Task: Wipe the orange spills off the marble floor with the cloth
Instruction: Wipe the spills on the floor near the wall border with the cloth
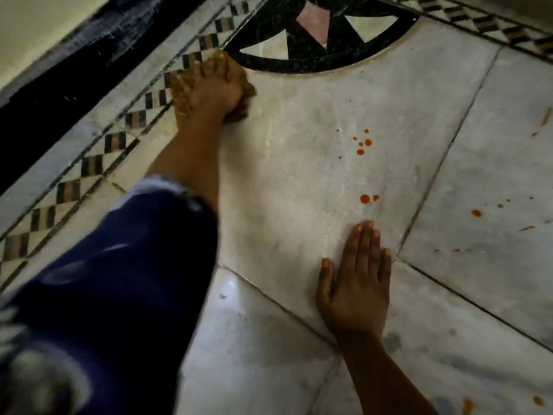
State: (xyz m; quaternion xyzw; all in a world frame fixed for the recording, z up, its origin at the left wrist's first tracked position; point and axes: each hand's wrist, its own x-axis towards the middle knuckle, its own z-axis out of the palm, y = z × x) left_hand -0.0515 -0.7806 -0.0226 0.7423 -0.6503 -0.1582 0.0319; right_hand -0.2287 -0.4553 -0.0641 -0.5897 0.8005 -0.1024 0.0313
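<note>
Cloth [179, 88] under left hand [217, 91]; right hand [356, 283] flat near orange spills [362, 145].

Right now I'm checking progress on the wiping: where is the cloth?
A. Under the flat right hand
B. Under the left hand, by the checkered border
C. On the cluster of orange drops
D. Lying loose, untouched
B: the left hand presses the cloth down by the checkered border, away from the orange drops.

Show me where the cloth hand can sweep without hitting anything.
Free: the pale marble floor between the left hand gripping the cloth and the orange spills, bordered above by the black inlay arc. Blocked nearer: the right hand rests flat just below the two larger drops.
</note>
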